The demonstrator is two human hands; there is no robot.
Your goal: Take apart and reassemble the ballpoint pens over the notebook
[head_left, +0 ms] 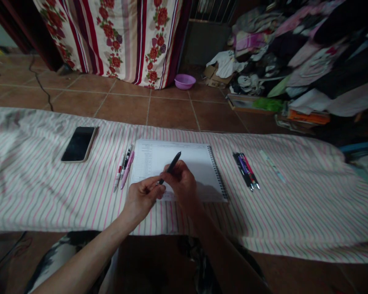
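A black pen [173, 162] is held between my two hands, tilted with its upper end pointing away to the right. My left hand [143, 199] pinches the pen's lower end between thumb and fingertips. Closed around the pen's middle is my right hand [182, 181]. Both hands are above a spiral notebook [199, 163], which lies open at a white page with a printed column on its left. Left of the notebook lie a pink pen [127, 170] and, beside it, pens with red, white and black parts [118, 178].
A phone [79, 143] lies at the left on the striped cloth [49, 183]. Several dark, purple and red pens [246, 171] lie right of the notebook, with a pale pen [272, 165] farther right. Beyond are a purple basin [185, 81], a floral curtain [125, 36] and piled clothes [294, 53].
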